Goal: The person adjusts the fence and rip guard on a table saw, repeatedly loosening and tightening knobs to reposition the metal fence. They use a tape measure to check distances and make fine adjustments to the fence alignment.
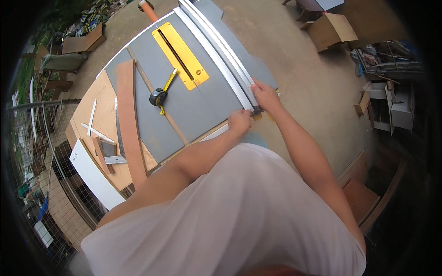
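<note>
A grey table saw (159, 126) stands in front of me, with a yellow throat plate (193, 66) round its dark slot. Its long metal rip fence (220, 50) runs along the right part of the top. At the fence's near end, my left hand (240, 122) is closed with its fingertips on the end piece. My right hand (265, 95) grips the fence's right side just beyond, thumb on top. A black and yellow tape measure (158, 96) lies left of the plate, a short length of blade pulled out toward it.
A long reddish-brown board (130, 119) lies across the saw's left side. Beside it, a plywood surface (99, 115) bears white strips (92, 115) and a try square (110, 159). An orange hose (148, 10) is at the far edge. Wooden boxes (329, 32) stand on the floor at right.
</note>
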`<state>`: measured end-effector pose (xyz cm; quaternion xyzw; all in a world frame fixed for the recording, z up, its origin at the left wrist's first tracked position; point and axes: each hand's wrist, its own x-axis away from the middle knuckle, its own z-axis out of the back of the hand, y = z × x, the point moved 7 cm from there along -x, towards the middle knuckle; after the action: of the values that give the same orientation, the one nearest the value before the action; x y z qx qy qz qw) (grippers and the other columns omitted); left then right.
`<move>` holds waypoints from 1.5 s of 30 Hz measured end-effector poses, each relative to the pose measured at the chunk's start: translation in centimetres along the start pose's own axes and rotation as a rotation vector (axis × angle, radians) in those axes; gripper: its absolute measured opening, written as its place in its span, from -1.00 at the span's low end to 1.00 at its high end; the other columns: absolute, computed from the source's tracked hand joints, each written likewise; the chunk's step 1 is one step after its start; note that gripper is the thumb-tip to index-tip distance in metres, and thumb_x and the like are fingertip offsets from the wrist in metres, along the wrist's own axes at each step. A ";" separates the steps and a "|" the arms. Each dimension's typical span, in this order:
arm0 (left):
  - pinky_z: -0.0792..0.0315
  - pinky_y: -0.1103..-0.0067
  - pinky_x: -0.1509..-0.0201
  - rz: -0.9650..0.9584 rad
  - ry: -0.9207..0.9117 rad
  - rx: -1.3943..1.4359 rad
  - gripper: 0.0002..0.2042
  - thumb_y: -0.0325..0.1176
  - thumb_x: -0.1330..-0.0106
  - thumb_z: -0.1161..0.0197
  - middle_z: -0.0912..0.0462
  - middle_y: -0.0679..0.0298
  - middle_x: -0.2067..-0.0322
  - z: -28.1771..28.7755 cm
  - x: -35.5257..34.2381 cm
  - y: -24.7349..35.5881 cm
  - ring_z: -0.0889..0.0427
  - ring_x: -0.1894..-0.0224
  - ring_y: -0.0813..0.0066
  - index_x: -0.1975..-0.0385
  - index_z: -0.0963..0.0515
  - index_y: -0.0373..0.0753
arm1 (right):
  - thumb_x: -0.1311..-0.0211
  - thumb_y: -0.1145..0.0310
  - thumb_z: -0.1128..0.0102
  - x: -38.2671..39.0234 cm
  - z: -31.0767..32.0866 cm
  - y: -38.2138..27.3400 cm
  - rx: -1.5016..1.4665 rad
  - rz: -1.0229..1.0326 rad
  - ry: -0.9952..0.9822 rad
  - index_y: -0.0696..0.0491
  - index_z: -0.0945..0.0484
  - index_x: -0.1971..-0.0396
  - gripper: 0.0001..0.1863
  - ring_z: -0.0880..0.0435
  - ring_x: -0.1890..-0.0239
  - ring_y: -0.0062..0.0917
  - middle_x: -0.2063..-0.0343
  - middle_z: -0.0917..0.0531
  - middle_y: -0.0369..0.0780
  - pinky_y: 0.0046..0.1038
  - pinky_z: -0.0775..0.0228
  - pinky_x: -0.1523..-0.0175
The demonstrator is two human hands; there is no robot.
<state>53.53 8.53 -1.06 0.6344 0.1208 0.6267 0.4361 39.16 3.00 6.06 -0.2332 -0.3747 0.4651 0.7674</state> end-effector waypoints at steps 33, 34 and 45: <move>-0.47 0.52 0.50 0.026 -0.083 0.141 -0.68 -0.24 -0.30 -0.19 -0.57 0.21 0.64 -0.8 -1.6 -0.1 -0.54 0.61 0.46 0.57 -0.57 -0.40 | -0.13 0.15 -0.13 2.9 7.3 6.1 0.192 -0.150 0.130 0.19 -0.55 0.16 -0.58 -0.65 0.23 -0.32 0.31 -0.64 -0.04 -0.36 -0.45 0.12; -0.47 0.52 0.50 0.043 -0.089 0.150 -0.68 -0.24 -0.30 -0.19 -0.57 0.21 0.64 -0.6 -1.2 0.1 -0.54 0.61 0.47 0.56 -0.57 -0.40 | -0.12 0.15 -0.12 1.6 8.3 4.5 0.165 -0.115 0.162 0.18 -0.55 0.13 -0.56 -0.65 0.16 -0.25 0.24 -0.66 -0.01 -0.32 -0.44 0.05; -0.42 0.48 0.47 -0.004 -0.030 0.110 -0.65 -0.21 -0.24 -0.20 -0.57 0.16 0.68 0.4 -0.3 1.1 -0.53 0.64 0.41 0.63 -0.56 -0.39 | -0.28 0.18 -0.02 -5.0 -1.5 -9.9 0.363 0.155 -0.055 0.11 -0.08 -0.31 -0.34 -0.43 -0.12 -0.04 -0.10 -0.41 0.11 -0.14 -0.26 -0.17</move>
<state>53.38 7.58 -0.44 0.6664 0.1500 0.6086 0.4037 44.27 -5.98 10.40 -0.1063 -0.2865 0.5889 0.7482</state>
